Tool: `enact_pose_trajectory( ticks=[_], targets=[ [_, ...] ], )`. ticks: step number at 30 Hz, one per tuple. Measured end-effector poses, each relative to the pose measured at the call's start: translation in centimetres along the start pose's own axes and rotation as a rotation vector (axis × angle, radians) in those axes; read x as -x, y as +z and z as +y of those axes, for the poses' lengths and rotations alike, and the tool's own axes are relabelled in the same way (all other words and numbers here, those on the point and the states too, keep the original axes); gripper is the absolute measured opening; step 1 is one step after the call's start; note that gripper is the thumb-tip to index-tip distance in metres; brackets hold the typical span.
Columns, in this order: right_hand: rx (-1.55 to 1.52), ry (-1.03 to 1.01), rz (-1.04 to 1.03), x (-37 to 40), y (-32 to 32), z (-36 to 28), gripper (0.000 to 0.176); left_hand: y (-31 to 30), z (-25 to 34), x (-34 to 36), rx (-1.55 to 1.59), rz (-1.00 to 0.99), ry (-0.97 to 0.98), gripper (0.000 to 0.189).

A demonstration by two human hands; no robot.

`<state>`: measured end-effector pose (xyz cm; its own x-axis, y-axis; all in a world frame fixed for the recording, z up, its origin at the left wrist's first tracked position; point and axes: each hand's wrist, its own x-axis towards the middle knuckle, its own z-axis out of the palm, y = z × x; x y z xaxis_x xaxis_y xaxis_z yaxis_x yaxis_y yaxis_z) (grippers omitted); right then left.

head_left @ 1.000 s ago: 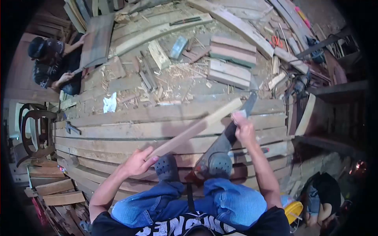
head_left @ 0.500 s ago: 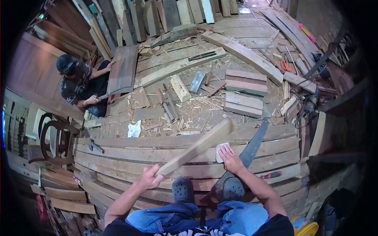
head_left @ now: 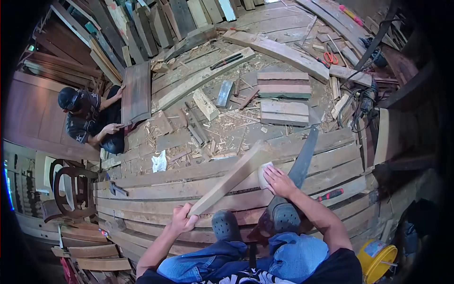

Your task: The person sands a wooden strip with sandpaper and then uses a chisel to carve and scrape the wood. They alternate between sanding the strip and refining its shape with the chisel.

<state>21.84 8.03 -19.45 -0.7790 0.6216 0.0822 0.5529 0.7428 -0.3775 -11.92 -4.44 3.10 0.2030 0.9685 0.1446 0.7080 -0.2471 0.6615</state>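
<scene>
Fingers of the left hand (head_left: pixel 183 219) wrap the near end of a wooden strip (head_left: pixel 231 180) slanting forward from them, while the right hand (head_left: pixel 280 182) rests extended fingers, grip unclear, on a pale pad (head_left: pixel 261 178) beside it, probably best kept flat.

wooden strip (head_left: pixel 229 181): far end blurred | saw (head_left: pixel 303 161): partly hidden by shoe (head_left: pixel 286 218)

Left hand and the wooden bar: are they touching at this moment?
Touching. The head view shows it: the left hand is closed around the near end of the wooden bar, with no gap visible.
</scene>
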Motion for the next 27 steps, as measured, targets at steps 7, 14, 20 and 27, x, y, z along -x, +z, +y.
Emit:
enact_pose_trajectory(
  ticks=[7,14,20,27],
  targets=[
    [0.034,0.022,0.154,-1.1,-1.3,-0.7,0.04,1.3,1.1,-0.2,-0.033,0.105,0.023,0.02],
    [0.004,0.277,0.152,-2.4,0.0,-1.2,0.041,1.4,0.8,0.5,-0.085,0.082,0.018,0.026],
    [-0.006,0.382,0.153,-2.3,-0.9,-0.5,0.032,1.9,0.6,0.4,-0.154,0.196,0.092,0.034],
    [-0.032,0.439,0.035,-2.0,-2.4,-1.2,0.057,2.3,0.4,0.9,-0.149,0.183,-0.052,0.038]
  ],
)
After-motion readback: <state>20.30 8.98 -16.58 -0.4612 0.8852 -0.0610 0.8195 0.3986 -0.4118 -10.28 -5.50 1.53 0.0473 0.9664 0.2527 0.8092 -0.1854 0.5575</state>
